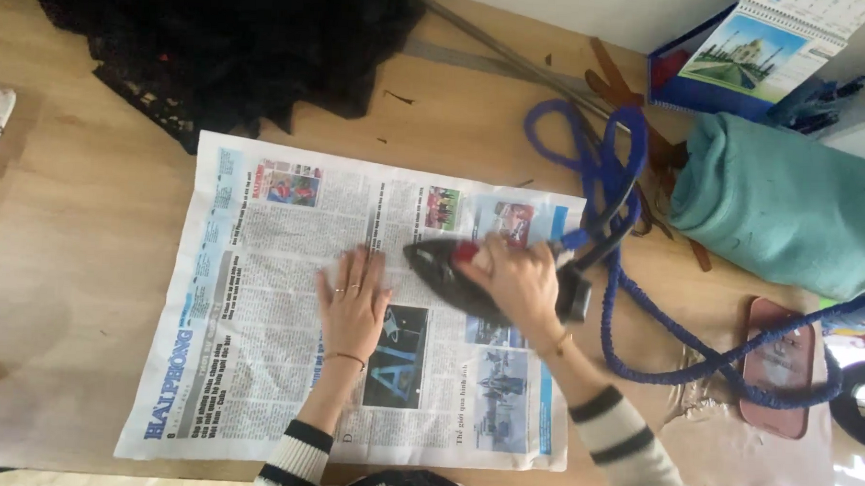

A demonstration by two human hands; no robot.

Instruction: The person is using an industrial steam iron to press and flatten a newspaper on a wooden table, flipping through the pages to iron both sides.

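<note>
Two hands, left hand (353, 302) flat on newspaper (256, 361), right hand (517, 279) gripping iron (441, 267)

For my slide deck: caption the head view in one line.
Right hand presses a black iron on a spread newspaper; left hand lies flat beside it.

Black lace cloth (238, 35), teal rolled towel (789, 203), pink phone (778, 365).

Wooden table (83, 355) under newspaper (256, 361), black cloth (248, 35).
</note>
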